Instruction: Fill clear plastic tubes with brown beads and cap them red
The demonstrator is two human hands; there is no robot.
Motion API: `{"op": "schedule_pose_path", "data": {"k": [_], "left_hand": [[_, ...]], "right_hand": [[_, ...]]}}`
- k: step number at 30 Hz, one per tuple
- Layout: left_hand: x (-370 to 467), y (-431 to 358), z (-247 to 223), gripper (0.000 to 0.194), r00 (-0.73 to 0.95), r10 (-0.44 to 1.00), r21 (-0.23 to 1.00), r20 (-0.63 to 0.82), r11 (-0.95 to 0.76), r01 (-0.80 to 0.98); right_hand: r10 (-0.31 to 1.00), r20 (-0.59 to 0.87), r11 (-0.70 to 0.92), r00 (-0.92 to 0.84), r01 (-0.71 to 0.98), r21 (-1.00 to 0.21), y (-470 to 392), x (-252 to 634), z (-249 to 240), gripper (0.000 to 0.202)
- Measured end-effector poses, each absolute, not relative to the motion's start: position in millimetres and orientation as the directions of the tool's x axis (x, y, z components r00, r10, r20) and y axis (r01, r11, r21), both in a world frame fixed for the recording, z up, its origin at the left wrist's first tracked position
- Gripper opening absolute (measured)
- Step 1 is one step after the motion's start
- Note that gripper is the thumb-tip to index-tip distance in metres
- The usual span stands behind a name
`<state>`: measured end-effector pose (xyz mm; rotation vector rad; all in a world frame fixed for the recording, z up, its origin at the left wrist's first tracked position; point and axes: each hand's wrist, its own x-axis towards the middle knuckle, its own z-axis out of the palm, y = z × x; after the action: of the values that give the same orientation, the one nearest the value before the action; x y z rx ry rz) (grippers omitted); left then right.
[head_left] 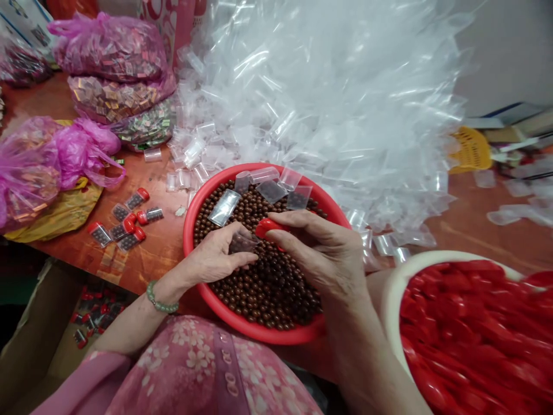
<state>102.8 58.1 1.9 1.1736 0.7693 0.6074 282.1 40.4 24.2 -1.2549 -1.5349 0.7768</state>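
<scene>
A red basin (190, 230) full of small round brown balls (250, 300) stands in front of me. Over it, my left hand (220, 253) is closed around a clear plastic container (242, 241), which its fingers partly cover. My right hand (324, 248) pinches a red plastic cap (270, 227) between thumb and fingertips, close beside the container's end. Several loose clear containers (224, 207) lie on the balls toward the basin's far side.
Behind the basin rises a big heap of clear containers (328, 104). A cream tub (391, 305) of red caps (470, 328) is at right. Filled red-capped containers (123, 226) lie at left, near pink bags (116, 52). Below is a cardboard box (34, 323) holding more; a yellow basket (470, 148) sits far right.
</scene>
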Motion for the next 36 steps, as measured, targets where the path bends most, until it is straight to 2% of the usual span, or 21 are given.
{"op": "schedule_pose_path", "data": {"k": [5, 12, 14, 16, 19, 21, 24, 26, 30, 36], "left_hand": [[101, 58, 3, 0.031, 0.659, 0.715, 0.904, -0.232, 0.409, -0.126], [102, 56, -1, 0.044, 0.682, 0.704, 0.916, -0.200, 0.381, -0.125], [101, 56, -2, 0.043, 0.694, 0.691, 0.912, -0.201, 0.390, -0.124], [99, 55, -2, 0.042, 0.691, 0.697, 0.902, -0.192, 0.402, -0.155], [97, 56, -3, 0.043, 0.667, 0.722, 0.878, -0.186, 0.427, -0.218], [96, 56, -3, 0.044, 0.679, 0.708, 0.849, -0.193, 0.468, -0.246], [97, 58, -5, 0.045, 0.707, 0.675, 0.782, -0.208, 0.550, -0.295], [98, 58, -6, 0.045, 0.705, 0.676, 0.745, -0.216, 0.580, -0.329], [98, 58, -6, 0.044, 0.690, 0.693, 0.726, -0.211, 0.583, -0.364], [94, 57, -5, 0.044, 0.701, 0.687, 0.717, -0.194, 0.586, -0.376]], "right_hand": [[0.950, 0.284, 0.228, 0.130, 0.330, -0.916, 36, 263, 18, 0.015], [0.922, 0.365, 0.288, 0.128, 0.401, -0.870, 30, 249, 11, 0.011], [0.900, 0.427, 0.339, 0.081, 0.484, -0.806, 29, 249, 9, 0.012], [0.865, 0.499, 0.430, -0.050, 0.585, -0.688, 28, 252, 8, 0.022], [0.797, 0.527, 0.567, -0.296, 0.668, -0.482, 29, 257, 9, 0.060], [0.770, 0.495, 0.606, -0.404, 0.708, -0.364, 30, 259, 11, 0.077], [0.741, 0.450, 0.624, -0.498, 0.759, -0.187, 32, 259, 14, 0.073], [0.705, 0.483, 0.636, -0.520, 0.764, -0.106, 35, 257, 13, 0.068], [0.649, 0.587, 0.642, -0.484, 0.762, -0.082, 37, 251, 7, 0.067], [0.620, 0.623, 0.660, -0.477, 0.746, -0.087, 37, 249, 6, 0.070]]}}
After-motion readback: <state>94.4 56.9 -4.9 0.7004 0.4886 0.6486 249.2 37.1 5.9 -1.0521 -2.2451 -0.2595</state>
